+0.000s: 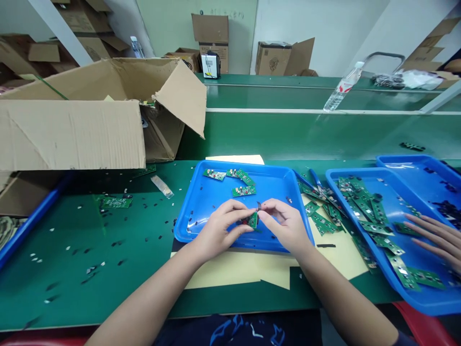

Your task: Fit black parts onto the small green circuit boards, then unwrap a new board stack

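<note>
Over the blue tray [216,240], my left hand [221,223] grips a small green circuit board [253,220] between thumb and fingers. My right hand [283,220] meets it at the board's right end, thumb and forefinger pinched on a small dark piece [259,205]. Whether that piece is fixed to the board, I cannot tell; the fingers hide much of both. Several more circuit boards [244,191] lie behind my hands at the back of the tray, along with small dark bits.
A co-worker's hand [437,235] reaches over the right-hand blue tray [334,179], which holds many boards. Loose boards [322,223] and blue-handled pliers [315,177] lie between the trays. A cardboard box [72,134] stands at left; scraps litter the green table [118,283].
</note>
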`<state>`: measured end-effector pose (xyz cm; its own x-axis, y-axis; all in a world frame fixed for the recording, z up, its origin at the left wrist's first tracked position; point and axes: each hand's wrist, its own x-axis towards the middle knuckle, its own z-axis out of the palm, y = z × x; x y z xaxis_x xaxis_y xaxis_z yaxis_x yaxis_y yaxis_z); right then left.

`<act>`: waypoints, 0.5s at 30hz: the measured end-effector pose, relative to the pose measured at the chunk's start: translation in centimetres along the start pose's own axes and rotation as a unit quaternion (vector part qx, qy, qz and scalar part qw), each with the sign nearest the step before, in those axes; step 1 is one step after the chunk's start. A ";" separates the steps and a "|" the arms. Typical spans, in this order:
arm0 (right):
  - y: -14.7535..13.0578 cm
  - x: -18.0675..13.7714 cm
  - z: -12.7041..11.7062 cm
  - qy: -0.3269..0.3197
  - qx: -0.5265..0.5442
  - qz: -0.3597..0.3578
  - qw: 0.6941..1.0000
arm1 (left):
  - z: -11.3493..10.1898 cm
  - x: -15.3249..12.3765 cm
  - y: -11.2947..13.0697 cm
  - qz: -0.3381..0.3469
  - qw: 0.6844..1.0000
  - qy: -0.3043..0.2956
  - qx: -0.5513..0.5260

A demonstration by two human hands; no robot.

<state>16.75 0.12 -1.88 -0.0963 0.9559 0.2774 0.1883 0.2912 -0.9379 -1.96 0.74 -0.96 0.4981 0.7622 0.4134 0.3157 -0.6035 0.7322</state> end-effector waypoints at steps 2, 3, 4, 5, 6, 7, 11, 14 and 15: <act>0.0 0.0 0.0 0.004 0.004 0.004 1.000 | 0.2 -0.1 0.0 0.010 1.000 -0.006 0.019; -0.1 0.0 -0.1 0.006 -0.002 0.001 1.000 | 0.2 -0.1 -0.1 0.012 1.000 -0.007 0.025; -0.1 0.0 -0.1 0.008 -0.011 -0.006 1.000 | 0.3 -0.1 -0.2 0.011 0.999 -0.008 0.029; -0.2 0.0 -0.2 0.009 -0.022 -0.019 1.000 | 0.3 -0.1 -0.2 0.010 0.999 -0.010 0.030; -0.3 0.0 -0.3 0.010 -0.032 -0.034 0.999 | 0.3 -0.1 -0.3 0.007 0.999 -0.011 0.031; -0.4 0.0 -0.3 0.010 -0.040 -0.052 0.998 | 0.3 -0.1 -0.3 0.003 0.999 -0.011 0.032; -0.8 0.0 -0.5 -0.008 -0.057 -0.122 0.991 | 0.2 0.1 -0.3 -0.018 0.999 0.005 0.043; -0.9 0.0 -0.6 -0.058 -0.031 -0.139 0.988 | 0.1 0.1 -0.5 -0.013 0.997 0.047 0.062; -0.9 -0.1 -0.6 -0.076 -0.008 -0.124 0.989 | 0.0 0.2 -0.6 -0.006 0.995 0.068 0.073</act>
<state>17.21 -0.22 -0.97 -0.2870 0.8385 0.4633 0.1560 0.5181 -0.8410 -2.05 1.21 -1.31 0.3823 0.7886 0.4816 0.4396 -0.6137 0.6559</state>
